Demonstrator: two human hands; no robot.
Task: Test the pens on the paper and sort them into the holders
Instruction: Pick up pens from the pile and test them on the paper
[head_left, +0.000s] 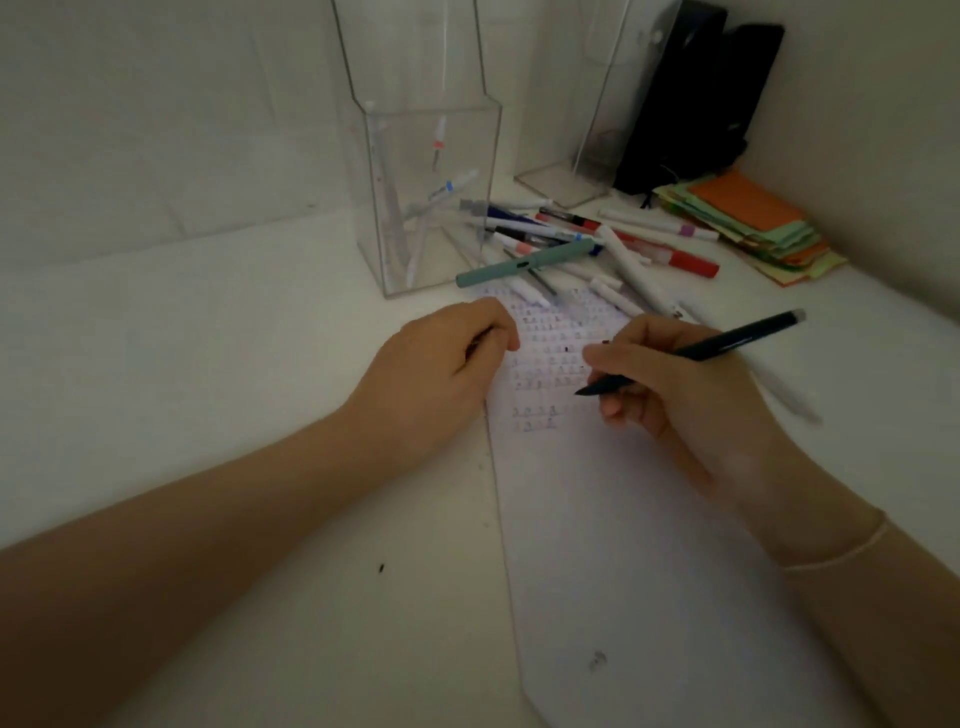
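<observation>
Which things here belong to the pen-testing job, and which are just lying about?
Job: dark pen in the right hand; paper under the left hand; pen pile; clear holder; second clear holder.
Lying about: coloured notes; black case.

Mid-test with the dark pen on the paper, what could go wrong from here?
The pile of untested pens overlaps the top of the paper, so shifting the sheet may roll some away. The left hand pins only the paper's left edge; strokes by the right hand with the dark pen might skew it. The dim light could hide faint marks.
</observation>
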